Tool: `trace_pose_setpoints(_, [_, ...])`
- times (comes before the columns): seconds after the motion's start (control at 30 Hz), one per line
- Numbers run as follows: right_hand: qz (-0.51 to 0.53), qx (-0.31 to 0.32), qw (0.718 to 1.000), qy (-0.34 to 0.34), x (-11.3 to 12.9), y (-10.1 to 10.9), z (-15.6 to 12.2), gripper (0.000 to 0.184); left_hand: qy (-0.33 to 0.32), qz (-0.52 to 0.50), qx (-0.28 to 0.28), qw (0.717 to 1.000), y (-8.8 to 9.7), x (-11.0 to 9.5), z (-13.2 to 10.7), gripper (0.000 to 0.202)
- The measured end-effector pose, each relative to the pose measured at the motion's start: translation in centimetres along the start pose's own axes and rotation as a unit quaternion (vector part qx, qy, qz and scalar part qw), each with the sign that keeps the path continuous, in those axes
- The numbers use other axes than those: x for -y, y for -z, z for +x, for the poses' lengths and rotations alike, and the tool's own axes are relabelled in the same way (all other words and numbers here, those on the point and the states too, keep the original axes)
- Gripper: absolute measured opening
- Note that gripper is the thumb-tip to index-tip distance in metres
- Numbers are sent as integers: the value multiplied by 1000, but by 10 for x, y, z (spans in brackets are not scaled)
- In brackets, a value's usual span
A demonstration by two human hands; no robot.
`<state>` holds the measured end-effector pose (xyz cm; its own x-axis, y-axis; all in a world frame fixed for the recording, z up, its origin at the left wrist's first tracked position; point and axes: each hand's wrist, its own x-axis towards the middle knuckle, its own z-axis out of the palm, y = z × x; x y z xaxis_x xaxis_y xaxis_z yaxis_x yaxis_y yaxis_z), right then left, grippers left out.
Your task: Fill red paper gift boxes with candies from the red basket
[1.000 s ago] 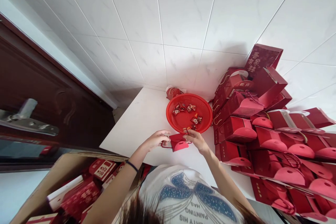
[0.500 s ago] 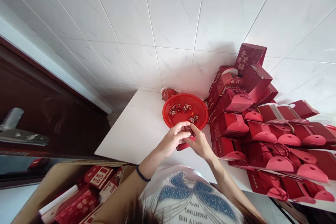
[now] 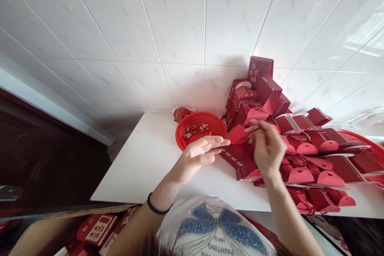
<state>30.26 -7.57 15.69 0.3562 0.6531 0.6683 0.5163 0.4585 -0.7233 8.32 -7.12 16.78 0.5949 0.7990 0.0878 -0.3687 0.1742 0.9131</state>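
Observation:
A dark red paper gift box (image 3: 235, 161) with a row of pale characters lies tilted on the white table, at the left edge of the stacked boxes. Above its opening sticks out a bright red flap-like piece (image 3: 238, 135), blurred by motion. My right hand (image 3: 268, 148) is over the box, fingers pinched at the edge of that red piece. My left hand (image 3: 202, 154) hovers to the left with fingers stretched out and nothing in them, fingertips close to the red piece. Just behind it is a red plastic basket (image 3: 181, 128) holding several small wrapped candies (image 3: 195, 129).
Red gift boxes (image 3: 312, 144) with pink rounded flaps are piled on the right of the white table (image 3: 129, 168). Behind the basket lies a red packet (image 3: 180, 114) by the tiled wall. Lower left, an open carton holds more red boxes (image 3: 97, 230).
My hands have parted from their shared hold on a small red item before the basket. The right one has moved right to the gift box, now tilted leftward. The view has turned right.

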Motion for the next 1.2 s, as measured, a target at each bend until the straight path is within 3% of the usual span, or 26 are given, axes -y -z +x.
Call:
trace_pose_setpoints(0.07, [3, -88, 995, 39, 2, 25, 33, 19, -1, -4, -27, 1000, 6, 1, -1, 30])
trace_pose_setpoints(0.17, [1, -194, 978, 76, -8, 58, 82, 20, 22, -4, -113, 993, 21, 8, -6, 23])
trace_pose_setpoints(0.27, [-49, -204, 977, 40, -31, 78, 118, 18, 57, 10, -204, 977, 36, 17, -12, 23])
trace_pose_setpoints(0.37, [-129, -198, 971, -31, -57, 82, 138, 18, 84, 5, -281, 956, 49, 26, -21, 29])
trace_pose_setpoints(0.57, [-178, -161, 962, -134, -92, 67, 138, 17, 95, -11, -368, 925, 64, 33, -34, 35])
trace_pose_setpoints(0.83, [-223, -108, 951, -185, -119, 39, 121, 11, 93, -20, -392, 915, 69, 37, -38, 34])
trace_pose_setpoints(1.0, [-256, -85, 942, -202, -109, 39, 119, 8, 96, -19, -396, 913, 68, 41, -36, 32])
trace_pose_setpoints(1.2, [-318, 5, 923, -218, -86, 62, 107, 43, 98, -18, -405, 909, 71, 42, -37, 33])
